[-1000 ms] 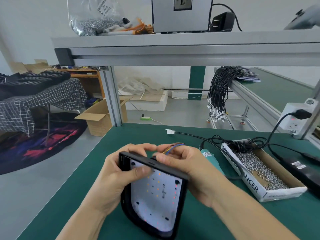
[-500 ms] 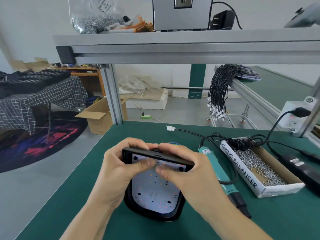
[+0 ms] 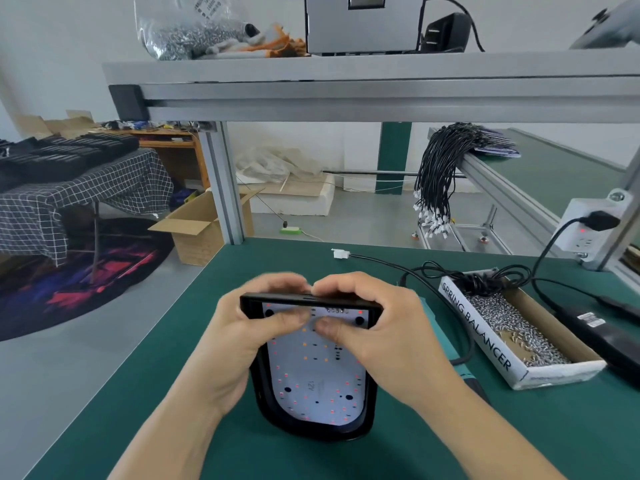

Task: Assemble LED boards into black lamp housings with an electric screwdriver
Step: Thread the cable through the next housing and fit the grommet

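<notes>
Both hands are on the black lamp housing (image 3: 313,424), which lies on the green counter (image 3: 519,438) right in front of the person, near end rounded, far end square. The left hand (image 3: 239,344) grips the far left corner, fingers curled over the far rim and thumb pressing down on the white LED board (image 3: 317,379); the right hand (image 3: 377,337) grips the far right corner the same way, its thumb on the board just beside the left one. The board sits inside the housing and looks about seated. My read: the housing is a stiff moulded shell, light enough to tip with two hands, a bit slick on its glossy rim, so the corners and outer walls are the place to hold. The board is thin and more delicate, dotted with small LEDs, so press on bare white areas near the screw holes, not on the parts. Around it: the teal electric screwdriver (image 3: 460,365) lies just to the right, largely hidden behind the right wrist, its black cable (image 3: 450,303) looping nearby and likely to snag a reach. Further right is the cardboard screw box (image 3: 502,358) marked SPRING BALANCER, full of small silver screws, with a black power adapter (image 3: 602,327) beyond. A loose white connector (image 3: 337,253) lies at the far side of the counter, well apart.
</notes>
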Demonstrator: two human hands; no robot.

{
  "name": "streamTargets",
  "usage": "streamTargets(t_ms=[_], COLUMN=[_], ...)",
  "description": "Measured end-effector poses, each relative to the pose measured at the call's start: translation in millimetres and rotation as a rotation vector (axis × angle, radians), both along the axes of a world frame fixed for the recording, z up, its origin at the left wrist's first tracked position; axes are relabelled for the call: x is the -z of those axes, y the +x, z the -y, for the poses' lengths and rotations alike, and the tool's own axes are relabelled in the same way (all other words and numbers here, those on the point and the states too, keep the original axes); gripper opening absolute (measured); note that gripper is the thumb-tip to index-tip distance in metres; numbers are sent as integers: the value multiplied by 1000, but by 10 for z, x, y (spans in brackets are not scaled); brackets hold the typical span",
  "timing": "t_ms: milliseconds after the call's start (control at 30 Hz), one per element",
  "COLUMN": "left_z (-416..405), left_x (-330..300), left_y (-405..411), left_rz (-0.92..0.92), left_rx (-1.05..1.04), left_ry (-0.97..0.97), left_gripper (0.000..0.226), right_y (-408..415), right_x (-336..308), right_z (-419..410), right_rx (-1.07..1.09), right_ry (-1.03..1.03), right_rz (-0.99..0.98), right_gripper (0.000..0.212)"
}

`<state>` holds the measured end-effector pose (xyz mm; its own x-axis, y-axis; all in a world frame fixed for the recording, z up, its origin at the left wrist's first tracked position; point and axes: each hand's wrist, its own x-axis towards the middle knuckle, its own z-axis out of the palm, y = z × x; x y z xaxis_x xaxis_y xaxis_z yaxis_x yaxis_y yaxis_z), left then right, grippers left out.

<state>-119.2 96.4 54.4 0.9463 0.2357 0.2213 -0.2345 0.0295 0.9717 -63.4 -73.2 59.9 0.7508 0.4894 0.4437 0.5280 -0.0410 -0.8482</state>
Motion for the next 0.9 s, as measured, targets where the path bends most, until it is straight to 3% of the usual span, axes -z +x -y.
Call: streamTargets(t_ms=[100,233,300,333,400,467,500,633,900], left_z=[6,35,20,5,-17,12,36,89,80], left_x=[-29,-53,-31,-14,8,-7,-12,-39,-96], left_y=[-3,42,53,50,34,21,18,-1,74], left_rz=[-51,-32,-44,-45,-21,15,32,110,88], left_rx=[85,48,-5,-31,-29,29,53,114,153], left_ry=[-13,-15,-68,-85,-78,-17,-1,50,88], left_gripper=[30,38,40,44,44,35,31,30,34], right_y=[-6,31,84,117,154,159,177,244,425], right_x=[33,27,20,29,71,100,95,-53,-91], right_z=[-2,43,125,156,152,74,27,-167,-303], right_rx=[5,-89,-171,-168,-155,-185,-194,-132,-78], right_ry=[7,-10,92,134,-1,-128,-87,183,41], right_rz=[30,-8,-251,-467,-854,-1032,-1063,-967,-796], right_gripper=[33,31,28,34,58,55,47,25,37])
